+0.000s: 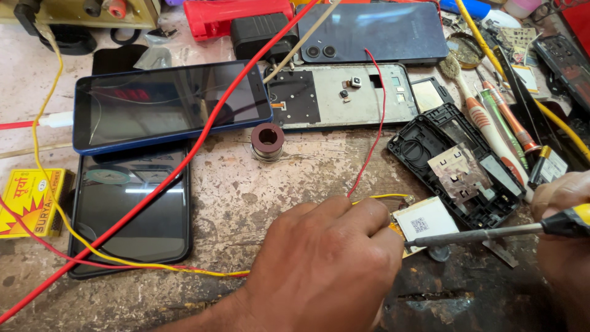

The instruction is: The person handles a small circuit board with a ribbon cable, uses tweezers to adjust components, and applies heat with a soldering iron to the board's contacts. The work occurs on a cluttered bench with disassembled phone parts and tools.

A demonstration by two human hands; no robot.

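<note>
1. Battery [425, 222], a small white pack with a yellow-edged end, lies on the worn bench right of centre, low in the head view, just below the black phone frame [458, 169].
2. At the far left edge a yellow matchbox [27, 201] sits beside a dark phone [132, 212]; a blue phone [169, 104] overlaps that one's top. Red wire [184, 160] and yellow wire [55, 203] cross both.
3. Bare bench opens between the dark phone and the left hand, broken only by a solder spool [268, 141] below the stripped phone chassis [344, 95].
4. Left hand [326, 258] is curled closed at the battery's left end, where thin red and yellow leads meet it; what the fingertips pinch is hidden.
5. Soldering iron [485, 232] reaches in from the right, its tip at the battery's lower edge.
6. Right hand [565, 240], cut by the right frame edge, is wrapped around the iron's yellow-and-black handle. Screwdrivers [504, 126] crowd the bench above it.
</note>
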